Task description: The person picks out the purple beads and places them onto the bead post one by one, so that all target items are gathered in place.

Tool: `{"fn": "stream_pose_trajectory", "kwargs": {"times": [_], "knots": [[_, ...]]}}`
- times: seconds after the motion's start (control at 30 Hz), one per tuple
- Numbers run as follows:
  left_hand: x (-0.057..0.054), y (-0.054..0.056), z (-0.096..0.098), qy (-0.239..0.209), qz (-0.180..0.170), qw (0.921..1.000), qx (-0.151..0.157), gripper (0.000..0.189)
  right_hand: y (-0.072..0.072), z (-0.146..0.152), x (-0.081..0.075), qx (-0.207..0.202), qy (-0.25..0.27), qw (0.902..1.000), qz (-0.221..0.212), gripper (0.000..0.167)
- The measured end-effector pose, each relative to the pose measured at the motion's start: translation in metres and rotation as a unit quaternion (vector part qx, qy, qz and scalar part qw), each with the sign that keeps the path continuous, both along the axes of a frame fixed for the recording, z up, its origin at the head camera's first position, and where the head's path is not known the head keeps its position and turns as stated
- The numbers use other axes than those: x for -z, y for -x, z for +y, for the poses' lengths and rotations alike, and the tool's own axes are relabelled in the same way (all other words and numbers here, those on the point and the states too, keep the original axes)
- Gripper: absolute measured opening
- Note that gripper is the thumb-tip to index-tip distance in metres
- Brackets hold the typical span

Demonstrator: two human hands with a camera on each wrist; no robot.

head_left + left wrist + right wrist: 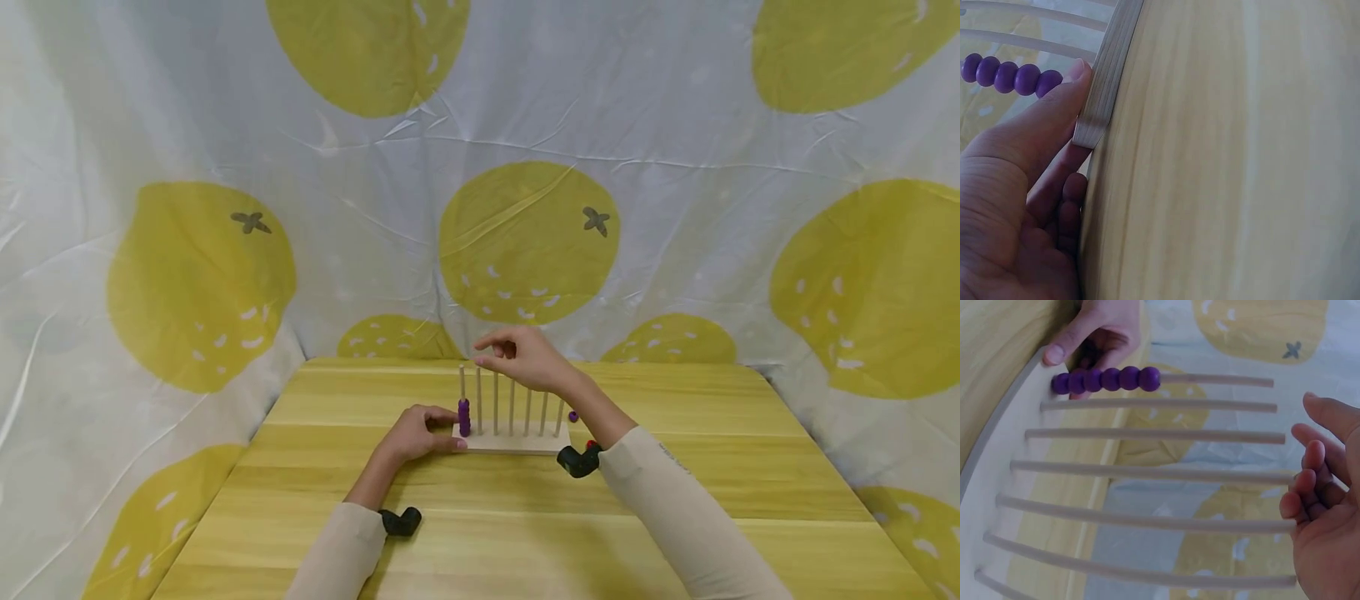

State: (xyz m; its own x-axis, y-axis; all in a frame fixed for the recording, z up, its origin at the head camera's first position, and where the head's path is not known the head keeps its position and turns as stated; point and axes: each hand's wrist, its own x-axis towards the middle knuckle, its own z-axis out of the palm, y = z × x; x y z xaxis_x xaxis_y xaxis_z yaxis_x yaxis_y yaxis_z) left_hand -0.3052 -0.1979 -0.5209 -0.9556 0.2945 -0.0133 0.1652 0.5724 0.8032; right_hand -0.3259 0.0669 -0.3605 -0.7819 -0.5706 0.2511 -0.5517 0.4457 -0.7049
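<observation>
A pale wooden peg rack point(510, 445) stands on the table, with several upright pegs in a row. Purple beads point(1110, 380) are stacked on its leftmost peg, whose top part is bare; the other pegs carry nothing. My left hand point(415, 433) grips the rack's left end, thumb on the base near the lowest bead and fingers behind it. Above the peg tops hovers my right hand point(528, 358), thumb and index finger apart with nothing between them. In the right wrist view, its other fingers point(1315, 481) curl loosely close to the peg ends.
Beyond the rack's right end lies a loose purple bead point(573, 416). Something red point(591, 444) shows partly behind the right wrist's black camera point(579, 461). The wooden table point(480, 517) meets a hanging cloth point(675, 250) with yellow fruit prints at the back.
</observation>
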Motion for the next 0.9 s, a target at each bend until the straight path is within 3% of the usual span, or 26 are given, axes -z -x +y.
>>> {"fn": "stream_pose_trajectory", "kwargs": {"times": [0.43,0.63,0.9], "knots": [[0.002,-0.001,-0.001,-0.005,0.004,1.0000,0.004,0.049,-0.006,0.047,0.000,0.044,0.029,0.9986,0.002,0.031],[0.002,-0.002,-0.002,-0.001,0.005,1.0000,0.000,0.051,-0.012,0.073,0.004,0.062,0.037,0.9973,0.013,0.031],[0.002,0.000,0.000,-0.002,0.008,1.0000,0.004,0.052,-0.012,0.106,0.014,0.087,0.035,0.9955,-0.006,0.029]]}}
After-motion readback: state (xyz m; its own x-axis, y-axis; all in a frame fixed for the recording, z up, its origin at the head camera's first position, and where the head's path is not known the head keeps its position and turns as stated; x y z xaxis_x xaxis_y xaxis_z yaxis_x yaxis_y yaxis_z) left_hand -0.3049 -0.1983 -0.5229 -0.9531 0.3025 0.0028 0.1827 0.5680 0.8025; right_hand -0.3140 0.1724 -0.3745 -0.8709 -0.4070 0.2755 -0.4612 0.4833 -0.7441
